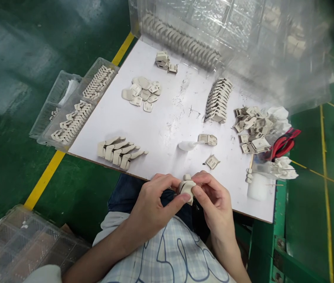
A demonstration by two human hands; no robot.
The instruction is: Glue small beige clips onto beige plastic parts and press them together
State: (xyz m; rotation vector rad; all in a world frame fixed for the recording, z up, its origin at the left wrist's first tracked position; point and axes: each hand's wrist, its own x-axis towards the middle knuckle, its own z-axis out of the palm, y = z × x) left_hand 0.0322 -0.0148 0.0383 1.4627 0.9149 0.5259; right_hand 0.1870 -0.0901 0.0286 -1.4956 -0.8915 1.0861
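Just off the table's front edge, my left hand [162, 200] and my right hand [212, 196] both grip one small beige plastic part [187, 188] between thumbs and fingers. Its details are partly covered by the fingertips. Close beyond it on the white tabletop lie a flat beige bracket [212, 161], a longer beige piece [210, 139] and a small white squeeze bottle [187, 146] whose tip touches or overlaps that piece. To the left, near the front edge, sits a row of angled beige parts [121, 151].
Loose oval covers [143, 92] and a stacked row of parts [218, 100] lie farther back. At right are a heap of brackets [252, 124], a red strap [285, 143] and a white cylinder [257, 188]. Clear trays [63, 106] flank the left edge; a large clear tray [237, 43] stands behind.
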